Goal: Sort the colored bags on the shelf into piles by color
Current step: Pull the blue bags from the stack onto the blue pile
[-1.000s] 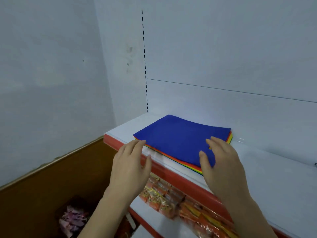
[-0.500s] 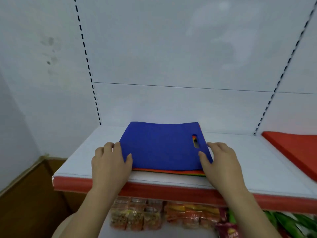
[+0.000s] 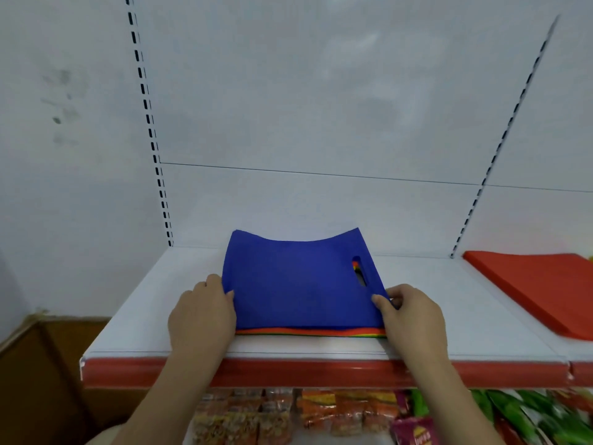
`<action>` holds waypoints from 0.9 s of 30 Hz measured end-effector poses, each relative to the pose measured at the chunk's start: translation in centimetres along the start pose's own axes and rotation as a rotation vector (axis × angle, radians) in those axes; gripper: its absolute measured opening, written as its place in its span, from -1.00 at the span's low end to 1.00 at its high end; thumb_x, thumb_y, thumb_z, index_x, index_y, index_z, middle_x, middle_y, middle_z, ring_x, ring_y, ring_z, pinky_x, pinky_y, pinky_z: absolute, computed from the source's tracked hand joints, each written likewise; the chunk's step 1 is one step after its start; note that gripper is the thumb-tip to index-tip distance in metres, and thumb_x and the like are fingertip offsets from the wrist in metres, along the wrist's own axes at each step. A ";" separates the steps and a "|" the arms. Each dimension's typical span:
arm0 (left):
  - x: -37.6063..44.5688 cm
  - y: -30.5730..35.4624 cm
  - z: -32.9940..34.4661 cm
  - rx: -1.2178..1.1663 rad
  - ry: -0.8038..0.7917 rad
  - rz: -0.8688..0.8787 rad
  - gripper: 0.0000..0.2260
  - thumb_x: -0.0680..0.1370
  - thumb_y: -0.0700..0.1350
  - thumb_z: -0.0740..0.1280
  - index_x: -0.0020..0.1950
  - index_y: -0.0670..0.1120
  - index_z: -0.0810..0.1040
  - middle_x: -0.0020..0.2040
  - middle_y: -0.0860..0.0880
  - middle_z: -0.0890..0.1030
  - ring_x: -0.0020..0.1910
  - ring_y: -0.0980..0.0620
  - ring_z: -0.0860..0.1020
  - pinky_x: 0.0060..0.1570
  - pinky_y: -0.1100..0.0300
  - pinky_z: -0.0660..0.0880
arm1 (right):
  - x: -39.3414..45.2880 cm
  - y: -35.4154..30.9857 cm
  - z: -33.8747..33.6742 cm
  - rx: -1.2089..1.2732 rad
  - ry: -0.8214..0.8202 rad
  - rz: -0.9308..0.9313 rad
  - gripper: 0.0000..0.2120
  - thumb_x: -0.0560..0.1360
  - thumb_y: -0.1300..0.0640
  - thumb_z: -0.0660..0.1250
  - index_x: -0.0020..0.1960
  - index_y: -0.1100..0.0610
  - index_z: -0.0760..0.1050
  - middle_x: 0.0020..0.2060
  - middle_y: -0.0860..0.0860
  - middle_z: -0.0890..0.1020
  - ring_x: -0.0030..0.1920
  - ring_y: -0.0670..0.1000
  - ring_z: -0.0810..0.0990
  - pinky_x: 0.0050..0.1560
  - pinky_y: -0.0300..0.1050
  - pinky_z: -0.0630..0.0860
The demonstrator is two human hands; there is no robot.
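The shelf (image 3: 449, 322) is a white deck with a red front lip, backed by white panels and slotted uprights. It runs left to right across the head view.

A red pile (image 3: 539, 290) lies flat on the shelf at the far right, well apart from both hands.

The mixed stack (image 3: 308, 332) of colored bags lies at the centre of the shelf, directly ahead of the person. Orange, yellow and green edges show along its near side.

The blue bag (image 3: 295, 281) is the top layer of that stack. Its long axis runs left to right, parallel to the shelf lip. Its far corners are raised and its far edge sags between them. A handle slot (image 3: 359, 271) is cut near its right end, with other colors showing through it.

The left hand (image 3: 202, 319) grasps the blue bag's left edge, thumb on top. The right hand (image 3: 414, 316) pinches the near right corner, thumb on top, fingers curled beneath. Both hands bracket the bag at equal reach; neither is nearer.

Judgement: the step in hand is lifting the blue bag off the stack. The right hand lies toward the red pile, so a blue pile would need its own free area of shelf.

Snack packets (image 3: 288, 412) fill the level below.
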State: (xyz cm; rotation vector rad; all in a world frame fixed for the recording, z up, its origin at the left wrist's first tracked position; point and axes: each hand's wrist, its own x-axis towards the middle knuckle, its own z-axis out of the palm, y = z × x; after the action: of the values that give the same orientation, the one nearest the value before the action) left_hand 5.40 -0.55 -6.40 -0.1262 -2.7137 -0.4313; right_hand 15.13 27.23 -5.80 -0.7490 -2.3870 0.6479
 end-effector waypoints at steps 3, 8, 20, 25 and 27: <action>0.0 0.3 0.2 0.132 0.005 0.044 -0.81 0.66 0.03 0.07 -0.05 -0.02 0.36 -0.20 0.04 0.41 -0.27 0.05 0.41 -0.36 0.18 0.27 | -0.2 0.1 0.3 -0.026 0.044 -0.042 -0.86 0.54 -0.05 0.33 -0.13 -0.01 0.54 -0.28 -0.11 0.58 -0.31 -0.11 0.52 -0.29 -0.09 0.51; -0.3 0.3 0.3 0.177 0.063 0.057 -0.81 0.60 -0.09 0.22 -0.22 -0.03 0.37 -0.32 0.02 0.35 -0.41 0.03 0.34 -0.45 0.17 0.16 | -0.6 0.3 0.4 -0.012 0.131 -0.122 -0.86 0.55 0.02 0.31 -0.18 0.01 0.50 -0.31 -0.11 0.54 -0.32 -0.07 0.49 -0.33 -0.07 0.48; -0.4 1.2 -2.6 -0.235 0.285 0.150 -0.48 0.58 -0.23 0.23 0.54 -0.07 0.22 -0.21 -0.04 0.53 -0.32 0.03 0.47 -0.37 0.09 0.50 | -1.5 -1.7 -2.2 0.320 0.217 -0.225 -0.84 0.61 0.13 0.20 0.17 0.00 0.45 -0.17 -0.17 0.58 -0.23 -0.09 0.56 -0.22 -0.10 0.51; -1.8 1.7 -2.5 -0.409 0.431 0.276 -0.62 0.57 -0.33 0.24 0.38 -0.16 0.46 -0.05 -0.07 0.54 -0.29 0.00 0.48 -0.38 0.06 0.53 | -2.3 -1.2 -2.8 0.358 0.308 -0.303 -0.61 0.59 0.29 0.17 0.38 0.07 0.45 0.10 -0.11 0.56 0.03 -0.13 0.51 0.06 -0.34 0.40; -2.2 2.2 -1.7 -0.443 0.434 0.279 -0.67 0.55 -0.33 0.29 0.32 -0.21 0.52 0.00 -0.07 0.53 -0.27 0.03 0.46 -0.35 0.12 0.52 | -2.3 -0.7 -2.6 0.291 0.364 -0.339 -0.60 0.55 0.32 0.14 0.35 0.14 0.48 0.10 -0.03 0.58 0.03 -0.19 0.45 0.05 -0.47 0.31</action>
State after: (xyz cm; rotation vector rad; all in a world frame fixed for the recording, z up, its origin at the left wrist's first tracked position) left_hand 8.37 0.93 -5.16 -0.4664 -2.1035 -0.8552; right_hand 18.06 26.01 -4.33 -0.2957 -1.9660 0.6339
